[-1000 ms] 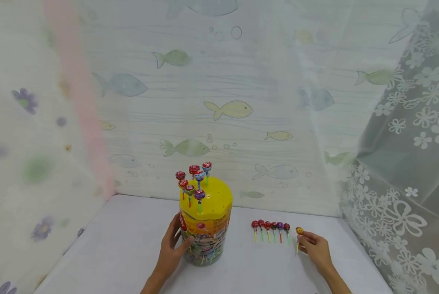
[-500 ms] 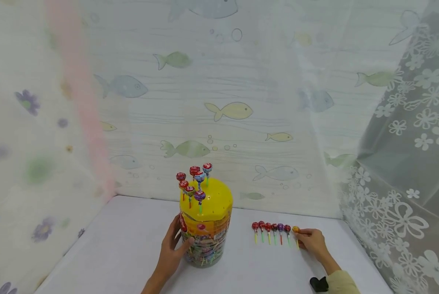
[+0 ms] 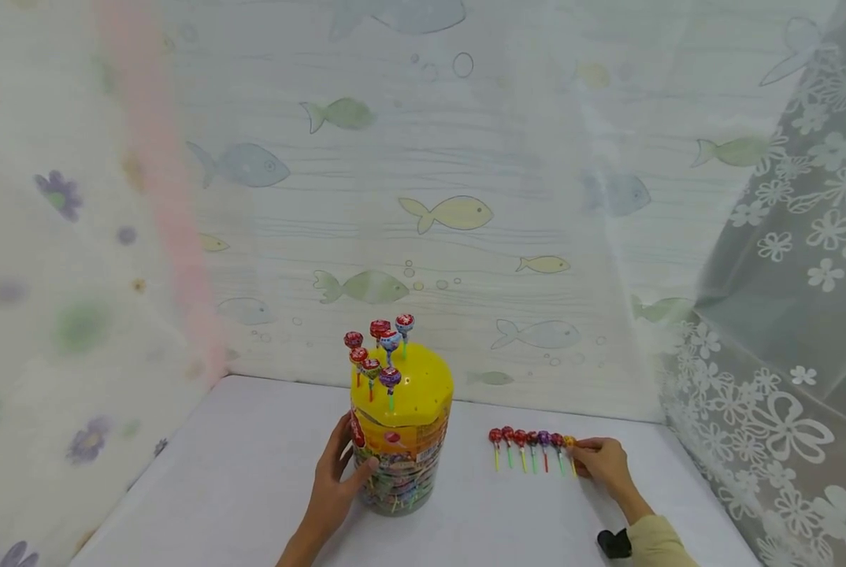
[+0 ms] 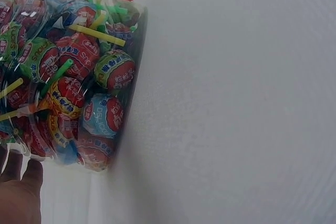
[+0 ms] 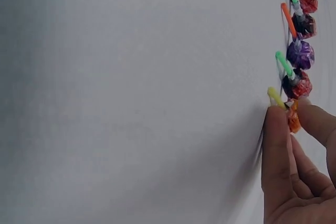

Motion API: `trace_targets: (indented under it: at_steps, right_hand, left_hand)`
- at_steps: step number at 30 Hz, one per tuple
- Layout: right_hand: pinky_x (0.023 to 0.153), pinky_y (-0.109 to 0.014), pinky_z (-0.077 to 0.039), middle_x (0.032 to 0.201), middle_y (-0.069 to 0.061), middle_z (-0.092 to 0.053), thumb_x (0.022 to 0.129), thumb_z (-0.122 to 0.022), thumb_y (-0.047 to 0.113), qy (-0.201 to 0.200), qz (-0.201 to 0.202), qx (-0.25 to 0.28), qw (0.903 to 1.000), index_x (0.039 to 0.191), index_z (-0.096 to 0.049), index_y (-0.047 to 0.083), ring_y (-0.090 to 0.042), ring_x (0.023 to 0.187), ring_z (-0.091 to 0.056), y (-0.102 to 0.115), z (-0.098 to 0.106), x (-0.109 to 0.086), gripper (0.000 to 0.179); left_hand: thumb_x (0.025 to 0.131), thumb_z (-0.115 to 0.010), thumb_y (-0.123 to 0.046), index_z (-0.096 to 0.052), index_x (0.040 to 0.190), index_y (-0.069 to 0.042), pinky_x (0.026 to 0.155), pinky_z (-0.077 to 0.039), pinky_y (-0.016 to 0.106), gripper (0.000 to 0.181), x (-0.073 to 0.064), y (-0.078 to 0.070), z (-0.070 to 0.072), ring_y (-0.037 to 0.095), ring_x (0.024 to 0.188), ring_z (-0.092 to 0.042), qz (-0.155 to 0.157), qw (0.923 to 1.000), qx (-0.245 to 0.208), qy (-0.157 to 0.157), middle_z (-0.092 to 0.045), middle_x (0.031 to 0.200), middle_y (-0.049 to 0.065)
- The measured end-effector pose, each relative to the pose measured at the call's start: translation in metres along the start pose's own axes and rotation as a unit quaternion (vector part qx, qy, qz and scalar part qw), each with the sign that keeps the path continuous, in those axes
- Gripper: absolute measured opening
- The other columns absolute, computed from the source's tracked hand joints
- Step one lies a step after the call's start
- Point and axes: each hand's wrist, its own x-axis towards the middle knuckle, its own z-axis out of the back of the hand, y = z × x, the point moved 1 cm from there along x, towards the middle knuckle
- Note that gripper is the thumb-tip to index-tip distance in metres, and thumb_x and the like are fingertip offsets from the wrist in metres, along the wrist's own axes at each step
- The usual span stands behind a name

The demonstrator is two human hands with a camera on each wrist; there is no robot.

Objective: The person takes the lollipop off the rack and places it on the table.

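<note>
A clear jar full of wrapped lollipops stands upright on the table under a yellow lid. Several lollipops, among them a purple one, stick up from the lid's left part. My left hand holds the jar's left side, thumb in front; in the left wrist view its fingertips touch the clear wall. My right hand pinches a yellow-orange lollipop by its wrapped head. It lies at the right end of a row of lollipops, close beside a dark red one, its yellow stick toward me.
The white table runs back to a fish-print curtain. On the right hangs a sheer flowered curtain. A small black object shows beside the right sleeve.
My right hand has moved left with the yellow-orange lollipop, bringing it from apart to close against the row's right end. The left hand stays on the jar. The view has shifted slightly.
</note>
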Motion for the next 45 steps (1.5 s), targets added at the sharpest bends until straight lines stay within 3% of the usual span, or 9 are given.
trace_targets:
  at_steps: [9,16,21,28,33,38,42,45]
  right_hand:
    - [0.058,-0.029,-0.061,0.086,-0.013,-0.072,0.097,-0.064,0.013,-0.002,0.019,-0.022,0.9996,0.119,-0.059,-0.019,-0.014,0.066,-0.066,0.003,0.008,-0.013,0.040]
    - [0.059,-0.030,-0.063,0.099,-0.027,-0.071,0.099,-0.062,0.010,0.004,0.035,0.031,0.9989,0.125,-0.058,-0.018,-0.021,0.073,-0.070,0.023,0.005,-0.039,0.038]
    - [0.063,-0.031,-0.064,0.104,-0.025,-0.070,0.101,-0.062,0.012,0.028,0.046,0.052,0.9972,0.128,-0.058,-0.016,-0.023,0.080,-0.070,0.038,-0.006,-0.058,0.039]
    - [0.064,-0.029,-0.063,0.104,-0.019,-0.071,0.100,-0.064,0.015,0.045,0.121,0.067,0.9894,0.124,-0.065,-0.008,-0.021,0.078,-0.070,0.080,-0.027,-0.090,0.033]
    - [0.069,-0.026,-0.063,0.108,-0.016,-0.073,0.101,-0.064,0.017,0.043,0.229,0.109,0.9663,0.121,-0.068,-0.002,-0.015,0.082,-0.071,0.136,-0.043,-0.112,0.028]
    - [0.078,-0.026,-0.063,0.105,-0.017,-0.071,0.101,-0.063,0.011,0.051,0.329,0.171,0.9273,0.120,-0.069,0.001,-0.011,0.090,-0.070,0.194,-0.054,-0.133,0.022]
    - [0.085,-0.028,-0.062,0.110,-0.021,-0.068,0.100,-0.063,0.007,0.067,0.373,0.207,0.9018,0.122,-0.067,-0.002,-0.015,0.097,-0.069,0.232,-0.061,-0.148,0.024]
    - [0.090,-0.028,-0.060,0.116,-0.023,-0.066,0.100,-0.063,0.007,0.083,0.388,0.217,0.8919,0.126,-0.064,-0.003,-0.024,0.106,-0.067,0.254,-0.069,-0.156,0.028]
  left_hand:
    - [0.096,-0.071,-0.020,-0.020,0.162,-0.012,0.121,-0.025,0.062,0.084,0.000,-0.001,-0.001,0.043,0.150,-0.031,0.006,1.0000,-0.001,0.000,-0.030,0.164,0.017]
    - [0.097,-0.069,-0.021,-0.020,0.162,-0.013,0.120,-0.024,0.063,0.082,0.000,0.000,0.000,0.043,0.150,-0.030,0.003,1.0000,-0.003,0.001,-0.029,0.165,0.016]
    - [0.097,-0.069,-0.020,-0.020,0.162,-0.012,0.121,-0.023,0.063,0.082,0.000,0.003,-0.001,0.043,0.150,-0.030,-0.004,1.0000,-0.006,0.000,-0.029,0.165,0.016]
    - [0.098,-0.069,-0.020,-0.021,0.163,-0.015,0.121,-0.023,0.064,0.081,0.000,0.003,-0.001,0.043,0.151,-0.029,-0.005,0.9999,-0.009,0.002,-0.028,0.165,0.016]
    - [0.098,-0.068,-0.021,-0.021,0.162,-0.015,0.120,-0.022,0.065,0.080,0.001,0.002,0.002,0.042,0.151,-0.028,-0.004,1.0000,-0.006,0.000,-0.028,0.165,0.016]
    - [0.098,-0.068,-0.021,-0.021,0.162,-0.014,0.121,-0.023,0.064,0.080,0.001,0.001,0.003,0.042,0.151,-0.028,-0.001,1.0000,-0.007,-0.002,-0.028,0.165,0.016]
    - [0.098,-0.068,-0.021,-0.020,0.163,-0.013,0.120,-0.024,0.064,0.080,0.000,0.001,0.001,0.043,0.151,-0.028,0.003,1.0000,-0.008,0.000,-0.028,0.165,0.017]
    - [0.098,-0.068,-0.022,-0.021,0.162,-0.014,0.120,-0.024,0.065,0.080,0.000,0.001,0.000,0.043,0.151,-0.029,0.002,1.0000,-0.009,0.000,-0.028,0.165,0.016]
